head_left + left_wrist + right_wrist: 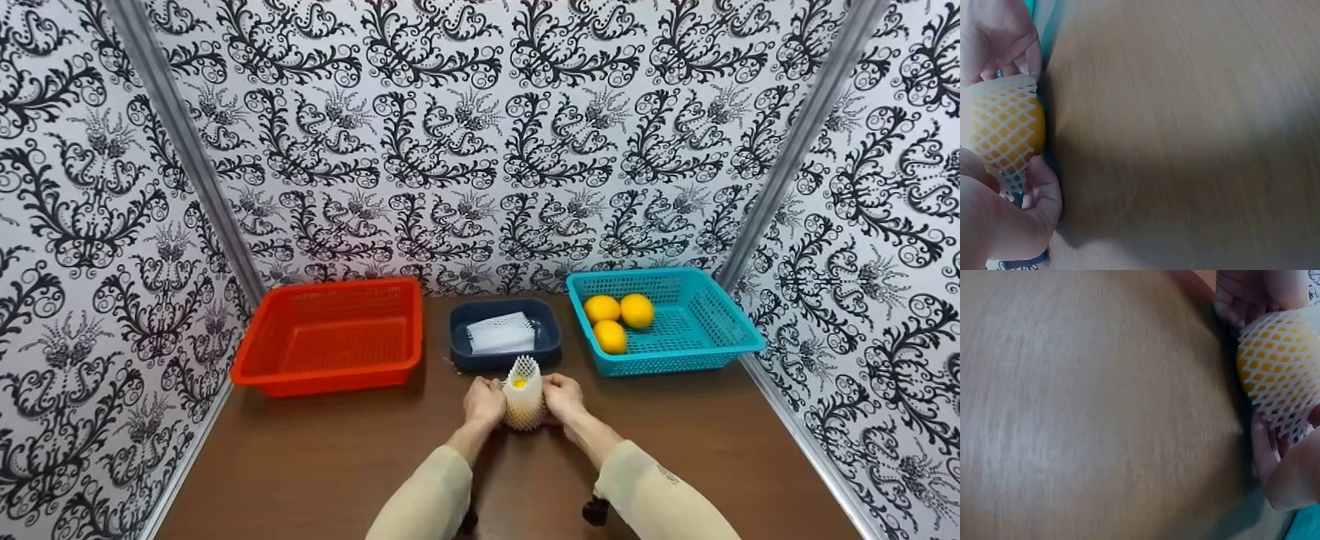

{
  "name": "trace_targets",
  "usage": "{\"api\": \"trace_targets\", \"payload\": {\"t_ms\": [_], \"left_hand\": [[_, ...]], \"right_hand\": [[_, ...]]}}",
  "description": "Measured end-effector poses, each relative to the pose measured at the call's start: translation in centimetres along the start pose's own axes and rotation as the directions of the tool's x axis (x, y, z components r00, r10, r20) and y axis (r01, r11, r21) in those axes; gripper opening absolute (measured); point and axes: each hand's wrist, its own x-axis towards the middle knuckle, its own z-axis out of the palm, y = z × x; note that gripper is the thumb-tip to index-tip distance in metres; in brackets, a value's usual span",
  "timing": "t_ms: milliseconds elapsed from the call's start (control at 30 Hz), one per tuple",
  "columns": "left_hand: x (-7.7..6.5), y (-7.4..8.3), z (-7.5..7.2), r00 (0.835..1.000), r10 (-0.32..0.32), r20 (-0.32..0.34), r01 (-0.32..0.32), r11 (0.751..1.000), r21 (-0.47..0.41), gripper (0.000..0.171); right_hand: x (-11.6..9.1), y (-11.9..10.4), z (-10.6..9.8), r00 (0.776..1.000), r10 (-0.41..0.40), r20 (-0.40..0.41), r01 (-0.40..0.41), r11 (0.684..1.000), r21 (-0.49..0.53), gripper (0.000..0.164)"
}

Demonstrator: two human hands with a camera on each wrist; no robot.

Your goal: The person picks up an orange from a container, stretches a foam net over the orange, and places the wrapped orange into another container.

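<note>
In the head view a white foam net sleeve [524,409] stands between both hands over the brown table, with an orange inside it. My left hand [484,402] pinches the sleeve at its left side, and my right hand [564,399] pinches it at the right. The left wrist view shows the orange [1040,126] through the mesh, part of its side bare. Left fingers and thumb [1044,188] grip one end of the netting; at the other end is the right hand. From the right wrist, the netting [1280,363] stretches over the fruit between the two hands.
A dark blue tray [468,363] behind the hands holds white foam nets [502,334]. To the left stands a red basket [330,380]. At the back right a turquoise basket [675,363] holds three oranges [610,337]. Patterned walls [480,150] enclose the table [315,465].
</note>
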Motion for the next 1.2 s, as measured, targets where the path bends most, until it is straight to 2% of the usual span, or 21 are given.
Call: {"api": "trace_targets", "payload": {"t_ms": [167, 267, 333, 433, 567, 600, 700, 867, 933, 1033, 1100, 1167, 1200], "left_hand": [[0.1, -0.1, -0.1, 0.999, -0.030, 0.012, 0.031, 0.999, -0.030, 0.030], [-0.4, 0.6, -0.9, 0.992, -0.107, 0.070, 0.115, 0.987, -0.115, 0.034], [-0.8, 1.4, -1.7, 0.977, -0.171, 0.126, 0.193, 0.963, -0.186, 0.037], [-2.2, 3.6, -3.8, 0.941, -0.249, 0.230, 0.317, 0.887, -0.335, 0.041], [-4.2, 6.5, -6.7, 0.891, -0.277, 0.360, 0.436, 0.742, -0.509, 0.044], [-4.7, 7.2, -7.3, 0.887, -0.269, 0.376, 0.445, 0.716, -0.537, 0.044], [-4.8, 7.8, -7.8, 0.878, -0.259, 0.402, 0.466, 0.652, -0.598, 0.040], [-4.7, 8.1, -8.1, 0.865, -0.259, 0.430, 0.496, 0.575, -0.650, 0.032], [-4.7, 8.1, -8.2, 0.857, -0.252, 0.449, 0.510, 0.535, -0.674, 0.026], [-4.6, 8.2, -8.3, 0.845, -0.230, 0.482, 0.531, 0.455, -0.714, 0.016], [-4.6, 8.3, -8.3, 0.843, -0.205, 0.496, 0.535, 0.408, -0.740, 0.014], [-4.7, 8.3, -8.4, 0.844, -0.191, 0.501, 0.533, 0.387, -0.752, 0.013], [-4.8, 8.3, -8.4, 0.847, -0.186, 0.498, 0.529, 0.384, -0.757, 0.013]], "right_hand": [[-0.9, -1.1, -0.1, 0.997, 0.071, 0.032, -0.073, 0.996, 0.052, 0.025], [-1.2, -1.7, -0.2, 0.997, 0.076, 0.028, -0.078, 0.995, 0.065, 0.025], [-1.5, -2.1, -0.2, 0.998, 0.059, 0.018, -0.060, 0.996, 0.063, 0.024], [-1.7, -2.8, -0.1, 1.000, 0.014, -0.007, -0.014, 0.999, 0.046, 0.022], [-1.9, -3.5, 0.1, 0.999, -0.020, -0.044, 0.023, 0.998, 0.060, 0.020], [-1.9, -3.7, 0.1, 0.998, -0.033, -0.058, 0.036, 0.997, 0.063, 0.020], [-1.8, -4.2, 0.3, 0.990, -0.103, -0.094, 0.109, 0.992, 0.061, 0.020], [-1.8, -4.4, 0.5, 0.968, -0.219, -0.126, 0.226, 0.973, 0.041, 0.019], [-1.8, -4.2, 0.6, 0.961, -0.240, -0.134, 0.247, 0.968, 0.039, 0.019], [-1.9, -3.8, 0.8, 0.955, -0.257, -0.146, 0.266, 0.963, 0.049, 0.019], [-2.0, -3.6, 1.0, 0.957, -0.251, -0.147, 0.263, 0.962, 0.068, 0.019], [-2.2, -3.5, 1.2, 0.958, -0.246, -0.145, 0.260, 0.962, 0.088, 0.020], [-2.3, -3.4, 1.2, 0.960, -0.241, -0.141, 0.255, 0.962, 0.098, 0.020]]}}
